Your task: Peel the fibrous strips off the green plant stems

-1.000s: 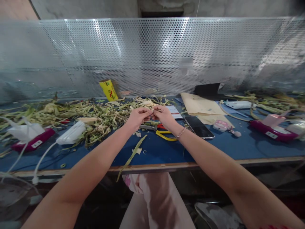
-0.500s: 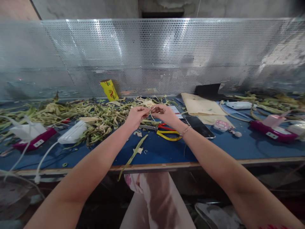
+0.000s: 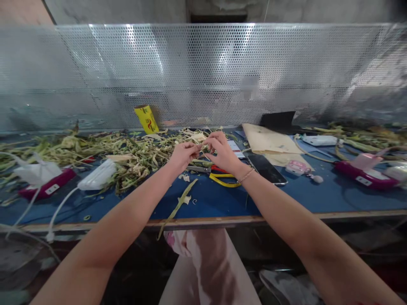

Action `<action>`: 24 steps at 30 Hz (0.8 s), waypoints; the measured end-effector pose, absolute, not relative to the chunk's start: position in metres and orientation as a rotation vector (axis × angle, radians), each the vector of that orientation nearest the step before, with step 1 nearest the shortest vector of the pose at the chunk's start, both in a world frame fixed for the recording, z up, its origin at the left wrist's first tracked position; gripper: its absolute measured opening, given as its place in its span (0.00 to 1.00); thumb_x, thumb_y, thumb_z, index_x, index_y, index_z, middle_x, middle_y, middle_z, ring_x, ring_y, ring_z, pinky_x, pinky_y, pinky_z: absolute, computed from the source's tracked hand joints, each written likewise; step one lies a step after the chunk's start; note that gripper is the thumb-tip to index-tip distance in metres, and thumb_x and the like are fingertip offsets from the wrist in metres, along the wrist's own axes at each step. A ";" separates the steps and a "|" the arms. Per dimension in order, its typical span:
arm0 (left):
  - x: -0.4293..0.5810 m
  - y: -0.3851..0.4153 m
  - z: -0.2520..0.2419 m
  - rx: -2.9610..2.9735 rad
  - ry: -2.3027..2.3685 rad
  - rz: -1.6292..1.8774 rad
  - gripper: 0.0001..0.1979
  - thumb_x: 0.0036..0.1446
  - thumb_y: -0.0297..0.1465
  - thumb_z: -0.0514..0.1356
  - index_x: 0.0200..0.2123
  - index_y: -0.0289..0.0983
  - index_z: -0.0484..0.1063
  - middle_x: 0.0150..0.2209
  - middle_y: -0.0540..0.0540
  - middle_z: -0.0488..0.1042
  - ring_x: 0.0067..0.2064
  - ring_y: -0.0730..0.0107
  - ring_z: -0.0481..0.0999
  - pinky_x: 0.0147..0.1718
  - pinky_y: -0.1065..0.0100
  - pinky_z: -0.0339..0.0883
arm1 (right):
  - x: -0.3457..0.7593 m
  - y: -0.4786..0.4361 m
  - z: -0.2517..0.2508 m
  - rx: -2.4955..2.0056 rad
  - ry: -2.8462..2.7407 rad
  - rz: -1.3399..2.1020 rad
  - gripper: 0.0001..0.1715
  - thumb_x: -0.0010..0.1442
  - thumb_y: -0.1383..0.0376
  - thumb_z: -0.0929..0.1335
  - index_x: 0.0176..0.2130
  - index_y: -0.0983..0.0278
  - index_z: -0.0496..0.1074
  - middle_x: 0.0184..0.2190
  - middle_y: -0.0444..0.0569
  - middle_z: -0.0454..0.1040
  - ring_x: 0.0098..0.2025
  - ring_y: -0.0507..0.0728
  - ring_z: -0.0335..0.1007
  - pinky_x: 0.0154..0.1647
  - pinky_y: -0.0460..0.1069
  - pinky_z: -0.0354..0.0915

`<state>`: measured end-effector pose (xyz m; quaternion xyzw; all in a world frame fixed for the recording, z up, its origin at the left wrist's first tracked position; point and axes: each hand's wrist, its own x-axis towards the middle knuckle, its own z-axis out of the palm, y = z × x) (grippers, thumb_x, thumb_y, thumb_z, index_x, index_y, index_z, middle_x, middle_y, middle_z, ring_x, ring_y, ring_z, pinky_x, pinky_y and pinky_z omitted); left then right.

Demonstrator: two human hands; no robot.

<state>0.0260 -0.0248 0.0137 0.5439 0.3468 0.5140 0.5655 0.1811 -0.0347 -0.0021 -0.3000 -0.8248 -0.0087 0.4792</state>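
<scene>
Over the middle of the blue table [image 3: 232, 201], my left hand [image 3: 185, 156] pinches a small pale piece, too small and too hidden by fingers to name. Close on its right is my right hand [image 3: 221, 150], its curved fingers touching or nearly touching the left fingertips, with a gap between thumb and forefinger. Below the hands lie scissors [image 3: 224, 180] with red and yellow handles, partly covered by my right wrist. A long green plant strip [image 3: 178, 207] hangs over the table's front edge. Behind my left hand spreads a heap of withered green stalks [image 3: 140, 156].
At left are a white power bank [image 3: 97, 176] and a purple power strip [image 3: 47, 186] with cables. A yellow carton [image 3: 146, 119] leans by the perforated metal screen [image 3: 219, 76]. Rightward lie a phone [image 3: 266, 169], brown paper [image 3: 270, 140], a pink earbud case [image 3: 295, 167] and another purple strip [image 3: 365, 174].
My right hand has risen slightly, and its thumb and fingers have spread from a pinch. My left hand stays nearly in place with its fingertips together.
</scene>
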 end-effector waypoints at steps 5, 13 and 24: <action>0.026 -0.024 0.014 1.266 0.833 1.231 0.14 0.30 0.32 0.69 0.16 0.31 0.68 0.17 0.51 0.65 0.22 0.79 0.65 0.26 0.71 0.61 | 0.183 -0.030 -0.002 -0.664 -2.005 -0.155 0.04 0.55 0.68 0.64 0.31 0.62 0.69 0.38 0.50 0.62 0.36 0.53 0.63 0.41 0.53 0.66; 0.026 -0.023 0.011 1.406 0.873 1.200 0.01 0.37 0.24 0.62 0.20 0.31 0.71 0.17 0.50 0.67 0.22 0.78 0.66 0.26 0.70 0.61 | 0.181 -0.028 0.001 -0.780 -1.877 -0.086 0.08 0.56 0.65 0.63 0.27 0.63 0.69 0.37 0.51 0.67 0.41 0.55 0.64 0.44 0.54 0.63; 0.023 -0.018 0.004 1.803 0.914 1.198 0.08 0.43 0.34 0.60 0.25 0.34 0.70 0.21 0.50 0.67 0.25 0.76 0.66 0.27 0.71 0.61 | 0.173 -0.027 0.000 -0.924 -1.716 0.379 0.04 0.51 0.64 0.65 0.27 0.64 0.67 0.27 0.46 0.70 0.30 0.51 0.65 0.31 0.47 0.62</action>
